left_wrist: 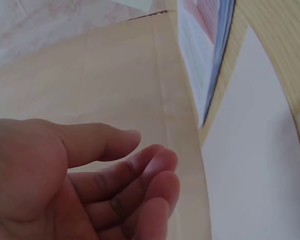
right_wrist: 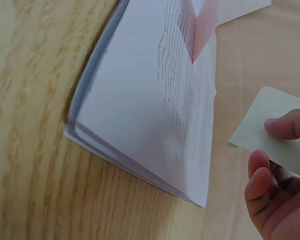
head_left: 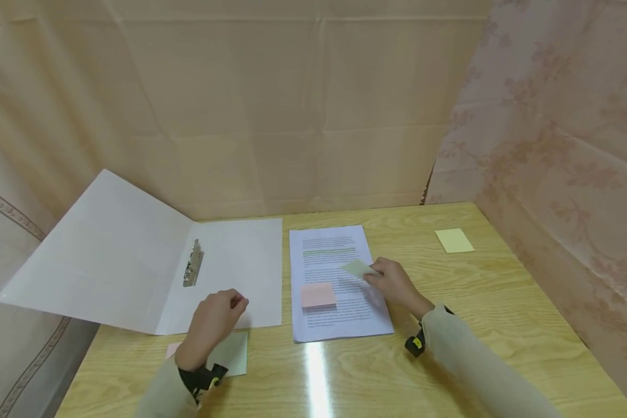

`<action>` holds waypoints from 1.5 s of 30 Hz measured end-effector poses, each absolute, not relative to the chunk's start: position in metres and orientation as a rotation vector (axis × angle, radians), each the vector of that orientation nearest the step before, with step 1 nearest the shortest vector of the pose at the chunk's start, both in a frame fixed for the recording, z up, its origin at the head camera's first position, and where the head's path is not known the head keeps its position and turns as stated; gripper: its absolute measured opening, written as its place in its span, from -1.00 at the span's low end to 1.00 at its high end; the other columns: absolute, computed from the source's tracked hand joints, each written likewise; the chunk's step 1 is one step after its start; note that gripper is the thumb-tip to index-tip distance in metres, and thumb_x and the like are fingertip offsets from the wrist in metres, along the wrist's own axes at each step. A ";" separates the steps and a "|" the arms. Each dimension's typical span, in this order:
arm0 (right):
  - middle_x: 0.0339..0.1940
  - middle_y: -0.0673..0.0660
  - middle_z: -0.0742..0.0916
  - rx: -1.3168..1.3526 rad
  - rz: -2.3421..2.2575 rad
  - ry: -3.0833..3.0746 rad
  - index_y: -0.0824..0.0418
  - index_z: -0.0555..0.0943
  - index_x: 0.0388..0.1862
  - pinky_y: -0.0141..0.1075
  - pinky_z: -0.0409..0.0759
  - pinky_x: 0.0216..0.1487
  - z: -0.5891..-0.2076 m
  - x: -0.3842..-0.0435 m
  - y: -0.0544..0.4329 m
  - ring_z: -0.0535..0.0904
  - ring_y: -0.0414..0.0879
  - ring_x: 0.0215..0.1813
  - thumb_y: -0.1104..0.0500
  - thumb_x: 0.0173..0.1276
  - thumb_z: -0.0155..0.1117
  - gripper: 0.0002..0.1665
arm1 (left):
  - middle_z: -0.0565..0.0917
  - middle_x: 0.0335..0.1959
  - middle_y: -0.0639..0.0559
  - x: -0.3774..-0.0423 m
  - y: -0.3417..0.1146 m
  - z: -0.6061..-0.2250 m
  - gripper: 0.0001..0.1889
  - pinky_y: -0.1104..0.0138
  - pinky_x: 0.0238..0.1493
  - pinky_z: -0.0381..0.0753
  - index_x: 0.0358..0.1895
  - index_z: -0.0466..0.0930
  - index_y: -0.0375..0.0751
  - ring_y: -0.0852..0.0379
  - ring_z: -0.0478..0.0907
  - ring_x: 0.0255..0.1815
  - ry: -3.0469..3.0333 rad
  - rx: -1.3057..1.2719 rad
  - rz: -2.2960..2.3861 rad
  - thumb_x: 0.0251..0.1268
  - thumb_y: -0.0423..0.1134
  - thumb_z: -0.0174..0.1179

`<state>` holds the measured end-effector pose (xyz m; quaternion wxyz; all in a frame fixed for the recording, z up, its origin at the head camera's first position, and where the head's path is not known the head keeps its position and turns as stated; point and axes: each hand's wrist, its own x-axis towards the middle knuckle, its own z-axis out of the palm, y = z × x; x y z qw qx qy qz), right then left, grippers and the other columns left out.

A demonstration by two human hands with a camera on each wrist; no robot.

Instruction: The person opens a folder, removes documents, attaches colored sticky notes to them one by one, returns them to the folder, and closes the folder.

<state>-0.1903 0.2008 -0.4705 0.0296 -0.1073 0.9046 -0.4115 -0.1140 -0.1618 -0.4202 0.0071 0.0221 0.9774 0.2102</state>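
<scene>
My right hand (head_left: 394,284) pinches a pale green sticky note (head_left: 357,267) between thumb and fingers, over the right side of a stack of printed paper (head_left: 339,328). In the right wrist view the thumb lies flat on the green note (right_wrist: 270,107), and one corner of it curls. A pink sticky pad (head_left: 319,295) lies on the lower left of the printed page, below a green highlighted line. My left hand (head_left: 214,319) holds nothing; its fingers hang loosely curled with the thumb apart, over the lower edge of an open white folder (head_left: 251,255).
The folder has a metal clip (head_left: 192,267) near its spine, and its cover (head_left: 104,255) stands raised at the left. Partly behind the left wrist lie a green sticky pad (head_left: 236,351) and a pink one (head_left: 172,349). A yellow pad (head_left: 454,240) lies far right. Curtains (head_left: 292,116) border the table.
</scene>
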 end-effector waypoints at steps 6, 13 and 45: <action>-0.41 0.11 0.57 -0.338 -1.276 2.798 0.35 0.74 -0.17 -0.38 0.34 -0.42 -0.469 -0.189 0.199 0.37 -0.11 -0.39 0.25 0.31 0.25 -0.78 | 0.69 -0.45 -0.02 -0.122 -0.151 -0.417 -0.82 0.33 -0.46 0.43 -0.26 0.70 -0.28 0.17 0.48 -0.51 3.070 0.067 0.731 0.29 -0.24 0.18; -0.39 0.10 0.58 -0.316 -1.275 2.786 0.33 0.75 -0.16 -0.38 0.34 -0.41 -0.467 -0.187 0.197 0.38 -0.10 -0.38 0.25 0.30 0.26 -0.78 | 0.68 -0.44 -0.01 -0.130 -0.137 -0.420 -0.84 0.33 -0.42 0.44 -0.23 0.70 -0.24 0.16 0.50 -0.47 3.051 0.081 0.824 0.29 -0.22 0.21; -0.32 0.13 0.65 -0.404 -1.237 2.840 0.39 0.73 -0.17 -0.40 0.39 -0.38 -0.462 -0.185 0.191 0.41 -0.12 -0.36 0.33 0.25 0.24 -0.77 | 0.63 -0.44 0.00 -0.155 -0.085 -0.438 -0.79 0.39 -0.45 0.42 -0.08 0.64 -0.25 0.15 0.47 -0.48 2.764 0.144 1.280 0.33 -0.23 0.17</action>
